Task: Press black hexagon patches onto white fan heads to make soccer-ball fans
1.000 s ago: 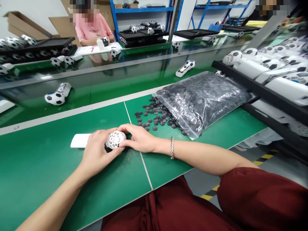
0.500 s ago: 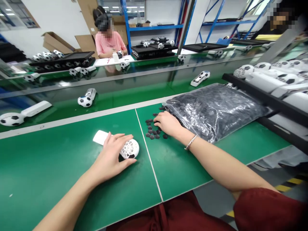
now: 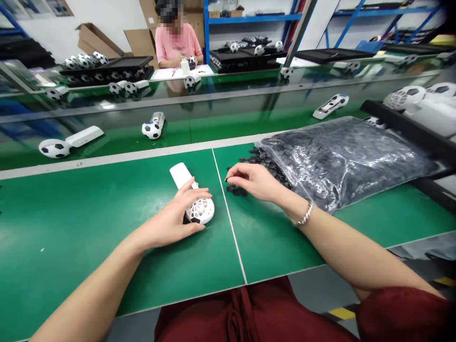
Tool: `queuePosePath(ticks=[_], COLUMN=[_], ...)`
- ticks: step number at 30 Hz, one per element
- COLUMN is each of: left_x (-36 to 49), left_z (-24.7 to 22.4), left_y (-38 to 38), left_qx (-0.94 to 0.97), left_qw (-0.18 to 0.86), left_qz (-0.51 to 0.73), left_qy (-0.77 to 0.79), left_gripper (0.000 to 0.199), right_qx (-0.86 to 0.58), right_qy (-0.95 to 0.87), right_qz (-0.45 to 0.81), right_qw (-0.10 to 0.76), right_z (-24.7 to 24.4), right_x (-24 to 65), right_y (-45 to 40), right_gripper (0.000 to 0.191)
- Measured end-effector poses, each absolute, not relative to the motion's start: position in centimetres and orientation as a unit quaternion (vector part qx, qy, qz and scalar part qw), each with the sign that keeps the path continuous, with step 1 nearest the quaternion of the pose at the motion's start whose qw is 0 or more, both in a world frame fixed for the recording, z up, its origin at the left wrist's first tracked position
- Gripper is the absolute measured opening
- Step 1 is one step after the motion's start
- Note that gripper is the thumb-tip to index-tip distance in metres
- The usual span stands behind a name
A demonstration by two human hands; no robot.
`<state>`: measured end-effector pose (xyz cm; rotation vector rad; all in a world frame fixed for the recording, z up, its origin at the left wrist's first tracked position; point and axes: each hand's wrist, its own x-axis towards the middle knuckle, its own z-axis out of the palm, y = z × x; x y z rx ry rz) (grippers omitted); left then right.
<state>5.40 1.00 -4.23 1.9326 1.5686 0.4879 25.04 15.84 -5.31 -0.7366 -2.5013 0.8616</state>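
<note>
My left hand [image 3: 174, 216] is wrapped round the rounded head of a white plastic housing [image 3: 181, 175], which lies on the green table with its handle pointing away. One black patch shows on its openwork ball pattern. Over the table seam's right side, my right hand [image 3: 249, 180] pinches a small black piece [image 3: 226, 179] between thumb and finger. Loose black pieces [image 3: 237, 191] lie under and behind that hand. They spread from the mouth of a clear plastic bag [image 3: 331, 161] full of dark pieces.
Football-patterned housings [image 3: 55, 148] lie on the green conveyor [image 3: 199, 128] beyond the table. A black tray [image 3: 399, 123] of white housings stands at the right. Across the conveyor sits a person in pink [image 3: 178, 42].
My right hand has closed on a black piece and lifted a little from the pile. The housing under my left hand has turned, its handle now pointing more away. The view has shifted.
</note>
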Motion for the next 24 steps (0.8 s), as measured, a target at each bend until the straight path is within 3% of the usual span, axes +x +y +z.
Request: queuePosePath(ticks=[2,4,16,24], left_x=[5.4,5.8,7.8,7.7], left_z=[-4.2,-4.3,-4.8,-5.5], left_y=[1.0,1.0,1.2,1.4], left_qx=[0.730,0.726,0.657,0.640], left_qw=[0.298,0.290,0.262,0.273], left_qz=[0.189,0.195,0.269,0.313], left_qy=[0.585,0.592,0.653,0.647], left_gripper=[0.053,0.052,0.038,0.035], right_qx=[-0.184,-0.142,-0.093,-0.139], right_qy=[-0.843,-0.819,-0.845,-0.790], right_qz=[0.458,0.520,0.476,0.568], right_qw=[0.217,0.200,0.225,0.187], right_z=[-4.9,-4.7,-5.9,-6.5], right_x=[24.8,24.6,23.5,22.7], right_y=[14.3,13.1,12.1,12.0], right_gripper=[0.009,0.008,0.005,0.017])
